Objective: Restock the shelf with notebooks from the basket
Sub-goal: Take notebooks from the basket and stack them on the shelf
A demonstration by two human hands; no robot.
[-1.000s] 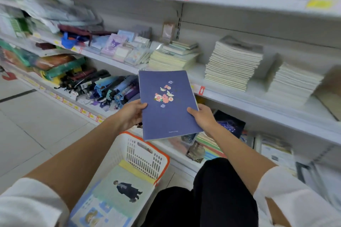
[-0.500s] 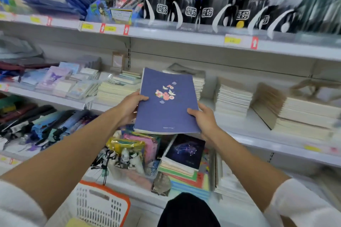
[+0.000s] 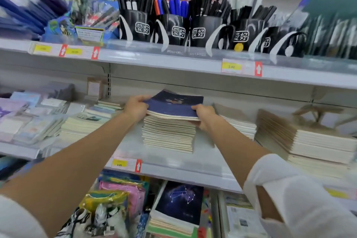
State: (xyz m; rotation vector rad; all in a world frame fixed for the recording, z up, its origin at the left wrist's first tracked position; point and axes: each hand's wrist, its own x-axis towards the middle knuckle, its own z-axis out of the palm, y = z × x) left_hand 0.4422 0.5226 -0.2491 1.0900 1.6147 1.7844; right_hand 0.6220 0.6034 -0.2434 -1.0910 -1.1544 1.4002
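Half a second earlier you held the dark blue floral-cover notebook (image 3: 174, 105) upright in front of the white metal shelf (image 3: 173, 168); by this moment you had laid it nearly flat atop the cream-edged stack of notebooks (image 3: 168, 134). Your left hand (image 3: 135, 107) and right hand (image 3: 204, 114) had their fingers curled round its two sides. One notebook looked nearly shelved; the basket was out of view.

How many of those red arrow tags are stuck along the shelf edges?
4. Two red arrow tags sit at the left of the upper shelf edge, one further right on that edge, and one on the middle shelf edge below the blue notebook. Others may be hidden.
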